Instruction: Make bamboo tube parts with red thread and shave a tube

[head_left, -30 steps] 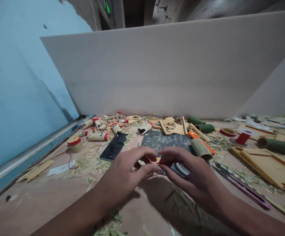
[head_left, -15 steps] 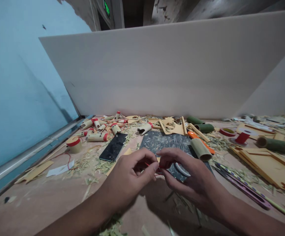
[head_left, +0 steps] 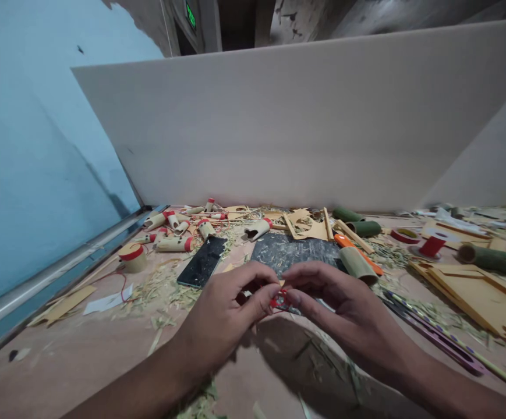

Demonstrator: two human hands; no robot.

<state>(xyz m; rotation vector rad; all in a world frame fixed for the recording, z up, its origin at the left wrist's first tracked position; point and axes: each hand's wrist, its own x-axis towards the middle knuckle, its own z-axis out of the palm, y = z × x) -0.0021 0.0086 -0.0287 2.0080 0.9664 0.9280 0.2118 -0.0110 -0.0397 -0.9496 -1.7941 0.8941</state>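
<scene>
Between the fingertips of both hands is a small bunched loop of red cord (head_left: pixel 280 300). My left hand (head_left: pixel 230 305) pinches its left side between thumb and forefinger. From the right, my right hand (head_left: pixel 338 302) grips the other side the same way, its fingers curled over the top. The two hands are close together above the table, and part of the cord is hidden behind the fingers. Just behind them lies a dark, shaving-dusted board (head_left: pixel 294 250). A cut bamboo tube (head_left: pixel 357 265) rests beyond my right hand, and a black phone (head_left: pixel 202 262) lies beyond my left.
Several bamboo pieces with red ends (head_left: pixel 174 243) lie at the back left, near a round red-rimmed bamboo piece (head_left: pixel 133 258). To the right are an orange cutter (head_left: pixel 344 241), a red thread spool (head_left: pixel 431 247), wooden panels (head_left: pixel 475 291) and a purple tool (head_left: pixel 449 349). Shavings litter the table.
The fingertips have moved slightly apart and the right hand's fingers have shifted, so more of the red cord shows between them. Other objects stay in place.
</scene>
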